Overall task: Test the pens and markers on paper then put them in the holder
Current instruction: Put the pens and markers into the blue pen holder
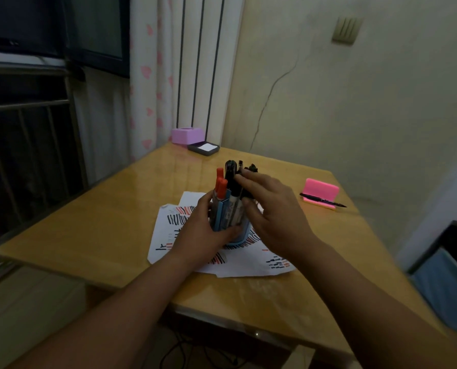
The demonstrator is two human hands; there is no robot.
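STATE: left grip clamped round holder, on paper on the surface; right grip pinching black markers standing in it | RISK: holder crowded, top-heavy; a sideways push may tip it or spill red markers; pen on stand likely untested

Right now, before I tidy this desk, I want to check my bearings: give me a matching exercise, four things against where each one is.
Things:
1. red-capped markers
2. black pen
3. purple box
4. paper sheets

Places:
A. far corner of the table, by the curtain
B. flat under the holder
C. lying on the pink stand
D. standing in the blue holder

Pairs: 1-D, 2-C, 3-A, 4-B
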